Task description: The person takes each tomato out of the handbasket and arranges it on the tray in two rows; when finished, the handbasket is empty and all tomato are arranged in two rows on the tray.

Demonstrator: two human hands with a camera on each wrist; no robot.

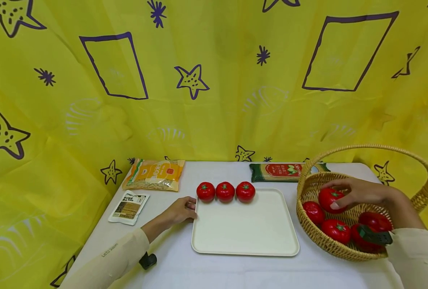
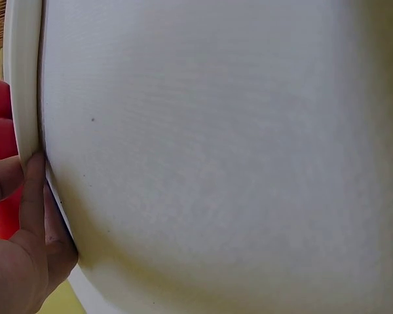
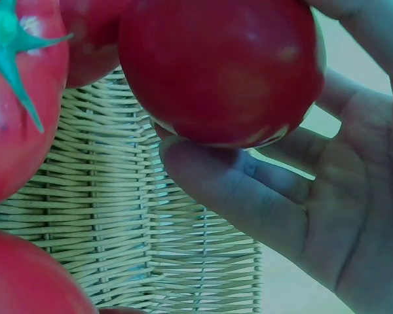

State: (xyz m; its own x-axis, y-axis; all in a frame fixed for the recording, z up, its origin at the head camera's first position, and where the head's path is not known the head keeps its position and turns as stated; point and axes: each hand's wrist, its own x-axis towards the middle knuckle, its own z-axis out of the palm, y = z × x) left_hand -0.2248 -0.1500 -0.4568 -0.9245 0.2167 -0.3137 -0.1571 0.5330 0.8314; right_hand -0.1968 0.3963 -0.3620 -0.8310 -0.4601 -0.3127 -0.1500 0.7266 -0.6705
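Observation:
My left hand point(image 1: 179, 210) grips the left rim of a cream rectangular tray point(image 1: 244, 228); the left wrist view shows fingers on both sides of the tray rim point(image 2: 25, 78). Three red tomatoes stand in a row along the tray's back left edge: a left one point(image 1: 205, 192), a middle one point(image 1: 225, 192) and a right one point(image 1: 245, 192). Inside a wicker basket point(image 1: 313, 237) on the right, my right hand point(image 1: 367, 190) holds a tomato point(image 1: 331, 198) between thumb and fingers. That tomato point(image 3: 223, 65) has several others around it, partly hidden by the wrist.
An orange-and-clear food bag point(image 1: 154, 174) lies at the back left, with a small white packet point(image 1: 129, 207) nearer. Behind the basket is a green-and-red package point(image 1: 280, 171). The basket's tall handle point(image 1: 376, 147) arches over the right arm. A yellow patterned curtain point(image 1: 221, 120) hangs behind the white table.

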